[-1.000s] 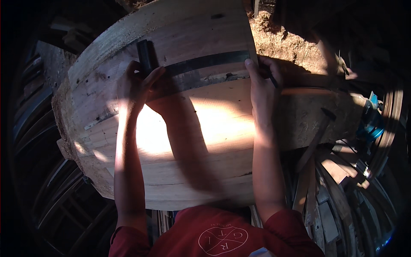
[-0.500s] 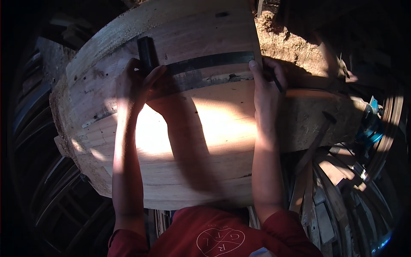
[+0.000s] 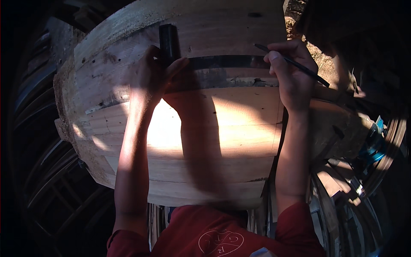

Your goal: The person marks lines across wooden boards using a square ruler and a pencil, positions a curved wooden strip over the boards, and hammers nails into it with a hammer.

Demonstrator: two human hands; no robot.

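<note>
A try square point(image 3: 169, 39) lies on a broad panel of joined pale boards point(image 3: 244, 109). Its thick dark stock stands to the left, and its long blade point(image 3: 227, 62) runs right across the wood. My left hand point(image 3: 149, 77) grips the stock from the near side, thumb stretched to the right over it. Near the blade's right end, my right hand point(image 3: 295, 70) holds a dark pencil point(image 3: 307, 73) between thumb and fingers. The pencil's tip points left and lies just beyond the blade; whether it touches the wood I cannot tell.
A teal power tool point(image 3: 373, 143) rests at the right on a thick timber, with a hammer point(image 3: 336, 135) nearer. Stacked wooden strips point(image 3: 342, 214) lie lower right, and more curved lengths point(image 3: 38, 141) stand in shadow at the left. Strong sunlight and arm shadows fall across the panel.
My right hand has come off the blade's end and turned the pencil so its tip points left. The whole view has shifted; my left hand stays on the square's stock.
</note>
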